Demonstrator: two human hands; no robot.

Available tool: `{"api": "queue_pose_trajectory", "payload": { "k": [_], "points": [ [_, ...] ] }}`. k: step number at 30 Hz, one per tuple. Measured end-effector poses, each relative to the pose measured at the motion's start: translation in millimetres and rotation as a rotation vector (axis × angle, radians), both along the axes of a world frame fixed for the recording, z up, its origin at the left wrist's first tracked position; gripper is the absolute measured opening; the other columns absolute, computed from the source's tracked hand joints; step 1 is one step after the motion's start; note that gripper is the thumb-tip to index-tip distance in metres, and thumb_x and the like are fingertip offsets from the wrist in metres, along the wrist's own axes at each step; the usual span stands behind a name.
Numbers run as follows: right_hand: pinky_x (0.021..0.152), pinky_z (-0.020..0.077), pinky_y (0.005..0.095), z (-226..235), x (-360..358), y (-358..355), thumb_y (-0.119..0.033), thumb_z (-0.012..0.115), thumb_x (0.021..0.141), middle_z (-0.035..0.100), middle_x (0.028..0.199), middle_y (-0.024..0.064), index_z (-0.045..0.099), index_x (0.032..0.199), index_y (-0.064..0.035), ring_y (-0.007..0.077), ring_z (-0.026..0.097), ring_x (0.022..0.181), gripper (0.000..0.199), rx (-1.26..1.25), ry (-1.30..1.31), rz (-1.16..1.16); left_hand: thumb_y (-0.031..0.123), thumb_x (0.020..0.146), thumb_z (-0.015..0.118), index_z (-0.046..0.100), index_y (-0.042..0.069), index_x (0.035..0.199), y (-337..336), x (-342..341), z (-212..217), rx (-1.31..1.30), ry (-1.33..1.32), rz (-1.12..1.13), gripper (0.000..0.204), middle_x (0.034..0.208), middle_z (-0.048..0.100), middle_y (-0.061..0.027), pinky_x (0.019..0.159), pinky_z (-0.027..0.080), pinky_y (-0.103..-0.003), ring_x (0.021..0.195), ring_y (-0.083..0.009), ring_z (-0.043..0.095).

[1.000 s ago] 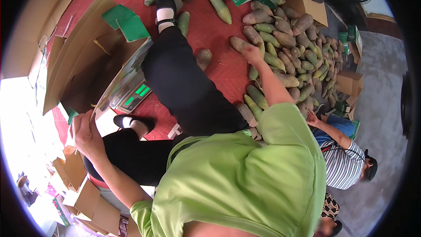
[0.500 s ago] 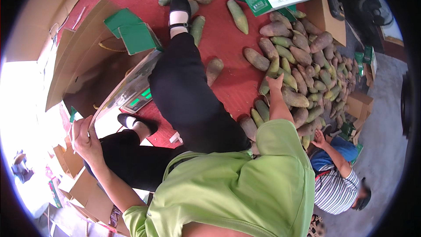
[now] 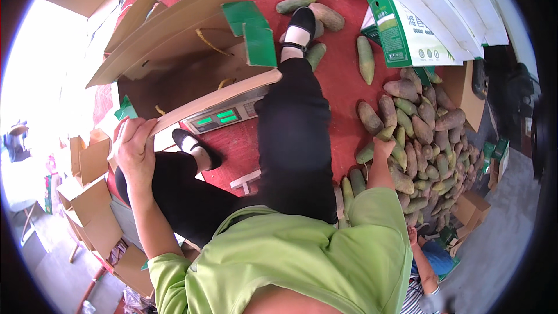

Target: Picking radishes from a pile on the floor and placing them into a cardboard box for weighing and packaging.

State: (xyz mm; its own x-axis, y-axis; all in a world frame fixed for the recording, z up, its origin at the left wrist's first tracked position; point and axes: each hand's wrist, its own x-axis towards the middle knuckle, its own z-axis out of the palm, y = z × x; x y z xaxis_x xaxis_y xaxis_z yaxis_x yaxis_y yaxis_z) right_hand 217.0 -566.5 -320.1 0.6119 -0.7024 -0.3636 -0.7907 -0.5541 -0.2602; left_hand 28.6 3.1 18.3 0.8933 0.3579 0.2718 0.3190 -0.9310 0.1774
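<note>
My left hand (image 3: 135, 144) is closed on the near flap edge of a large open cardboard box (image 3: 174, 72), which has yellow rope handles and a green flap. The box rests by a digital scale (image 3: 224, 117) with lit green displays. On my right, a heap of long green radishes (image 3: 423, 131), many browned with soil, lies on a red mat. At the heap's near left edge, my right hand (image 3: 382, 150) curls around a green radish (image 3: 367, 152). Part of that radish is hidden by the hand.
A white-and-green carton (image 3: 415, 26) stands beyond the heap. Several loose radishes (image 3: 365, 61) lie near my foot on the red mat (image 3: 343, 96). Folded cardboard boxes (image 3: 93, 197) crowd the left side. Another person's arm (image 3: 427, 270) reaches in at the lower right.
The view has turned, shifting the box, scale and heap rightward. My left hand still grips the flap, which looks less steep. My right hand's fingers, more extended before, are now curled round a radish.
</note>
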Motion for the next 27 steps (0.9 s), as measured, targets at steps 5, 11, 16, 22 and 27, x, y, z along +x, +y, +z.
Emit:
{"api": "queue_pose_trajectory", "payload": {
  "k": [5, 11, 16, 22, 27],
  "points": [
    [0.097, 0.043, 0.0369, 40, -9, 47, -0.005, 0.078, 0.074, 0.055, 0.121, 0.0184, 0.039, 0.132, -0.0014, 0.0288, 0.055, 0.114, 0.07, 0.166, -0.223, 0.361, 0.0, 0.066, 0.069, 0.069, 0.004, 0.083, -1, 0, 4, 0.015, -0.016, -0.04, 0.017, 0.08, 0.059, -0.0066, 0.08, 0.048, -0.036, 0.081, -0.0262, 0.061],
    [0.094, 0.0442, 0.0339, 105, 56, 92, 0.002, 0.072, 0.076, 0.055, 0.118, 0.011, 0.041, 0.127, 0.0013, 0.0208, 0.054, 0.108, 0.06, 0.77, -0.65, 0.638, -0.004, 0.066, 0.068, 0.068, 0.003, 0.082, 1, -4, 0, -0.136, -0.05, -0.035, 0.018, 0.078, 0.058, -0.006, 0.068, 0.048, -0.034, 0.076, -0.0242, 0.062],
    [0.097, 0.0443, 0.0341, 300, 86, 218, 0.004, 0.071, 0.075, 0.055, 0.12, 0.0117, 0.043, 0.127, 0.0022, 0.0212, 0.054, 0.112, 0.059, 0.995, -0.842, 0.819, -0.005, 0.065, 0.068, 0.068, 0.005, 0.083, 2, -11, -1, -0.153, -0.064, -0.056, 0.021, 0.079, 0.058, -0.0044, 0.067, 0.048, -0.034, 0.075, -0.0236, 0.061],
    [0.083, 0.0504, 0.0329, 423, 80, 344, -0.002, 0.075, 0.073, 0.065, 0.105, 0.0099, 0.048, 0.124, -0.0002, 0.0207, 0.063, 0.096, 0.058, 1.159, -0.68, 1.406, -0.001, 0.068, 0.066, 0.068, 0.011, 0.083, 2, -11, 1, -0.074, -0.046, -0.066, 0.019, 0.079, 0.055, -0.0022, 0.068, 0.049, -0.033, 0.077, -0.0221, 0.061],
    [0.086, 0.0498, 0.0368, 394, 50, 461, -0.005, 0.074, 0.072, 0.063, 0.109, 0.0146, 0.048, 0.124, -0.0022, 0.026, 0.062, 0.102, 0.058, 1.006, -0.379, 1.949, 0.004, 0.071, 0.066, 0.068, 0.014, 0.083, -1, -12, 3, -0.043, 0.018, -0.005, 0.016, 0.079, 0.054, -0.0013, 0.068, 0.049, -0.034, 0.078, -0.0214, 0.061]
  ]
}}
